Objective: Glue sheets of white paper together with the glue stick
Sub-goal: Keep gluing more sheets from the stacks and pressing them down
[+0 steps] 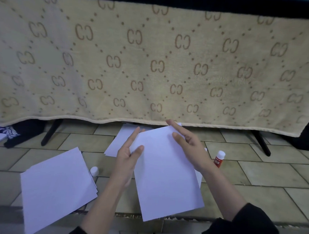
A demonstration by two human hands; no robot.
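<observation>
A white paper sheet [165, 175] is held up over the tiled floor between both hands. My left hand [129, 156] holds its left edge, thumb on the front and fingers behind. My right hand [189, 148] holds the upper right edge, with the thumb on the front and the index finger along the top corner. The glue stick [219, 159], red with a white end, lies on the floor just right of my right wrist. Its white cap [94, 171] stands on the floor left of my left forearm.
A stack of white sheets [56, 188] lies at the lower left. More sheets [119, 140] lie on the floor behind the held one. A beige patterned towel [152, 67] hangs over a black-legged stand [50, 131] ahead. Dark cloth [23, 132] lies at the far left.
</observation>
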